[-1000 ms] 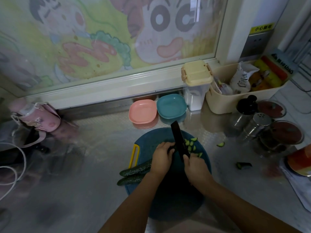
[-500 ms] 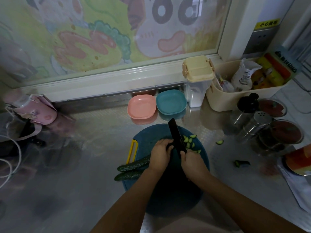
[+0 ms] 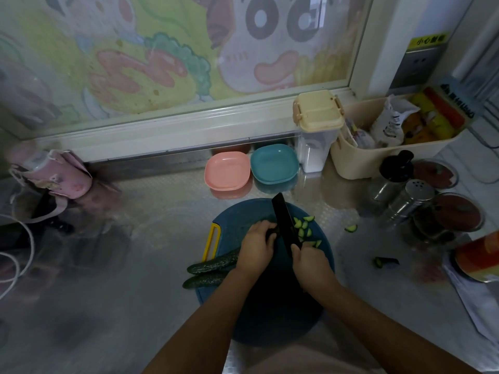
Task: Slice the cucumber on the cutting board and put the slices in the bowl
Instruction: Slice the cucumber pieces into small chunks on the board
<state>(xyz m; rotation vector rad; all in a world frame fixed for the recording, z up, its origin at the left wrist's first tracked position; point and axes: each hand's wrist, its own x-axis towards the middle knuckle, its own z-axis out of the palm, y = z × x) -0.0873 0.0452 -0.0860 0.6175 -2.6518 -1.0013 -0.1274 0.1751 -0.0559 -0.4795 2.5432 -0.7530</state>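
Note:
Two dark green cucumber halves (image 3: 208, 269) lie across the left edge of the round blue cutting board (image 3: 237, 228). My left hand (image 3: 256, 247) grips their right ends. My right hand (image 3: 310, 261) holds the handle of a black knife (image 3: 283, 220), whose blade stands just right of my left fingers. Several cut cucumber pieces (image 3: 303, 229) lie on the board to the right of the blade. A pink bowl (image 3: 226, 170) and a teal bowl (image 3: 275, 163) sit behind the board by the wall.
Stray cucumber bits (image 3: 351, 228) and a cucumber end (image 3: 383, 262) lie on the steel counter to the right. Spice shakers (image 3: 410, 201), jars (image 3: 459, 214), a cream bin (image 3: 378, 155) and a lidded container (image 3: 318, 130) crowd the right. A pink bottle (image 3: 51, 174) and white cable (image 3: 16, 260) are left.
The view has shifted slightly. My hands and the knife stay at the same place on the board; the blade sits a little lower against the cucumber.

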